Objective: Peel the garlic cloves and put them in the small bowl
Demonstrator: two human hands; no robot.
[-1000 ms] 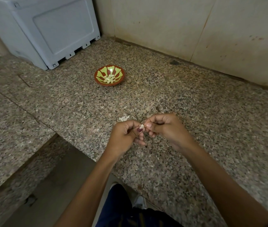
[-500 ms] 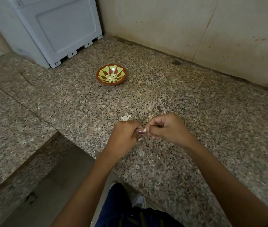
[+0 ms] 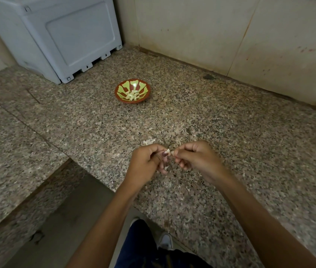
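Note:
Both my hands meet over the granite counter [image 3: 230,142] near its front edge. My left hand [image 3: 145,161] and my right hand [image 3: 195,157] pinch one small garlic clove [image 3: 168,151] between their fingertips; only its pale tip shows. A scrap of skin [image 3: 166,167] hangs under my left fingers. The small red bowl [image 3: 122,88] with a green pattern stands farther back, to the left of my hands, with several peeled cloves [image 3: 133,95] inside. Loose garlic skin [image 3: 149,141] lies on the counter just behind my left hand.
A grey plastic box [image 3: 60,33] stands at the back left corner. A stained wall [image 3: 230,31] runs along the back. The counter has a cut-out edge at front left, with a lower ledge [image 3: 8,151] and floor below.
My hands stay together on the clove, with only small finger movements. The camera view has shifted slightly.

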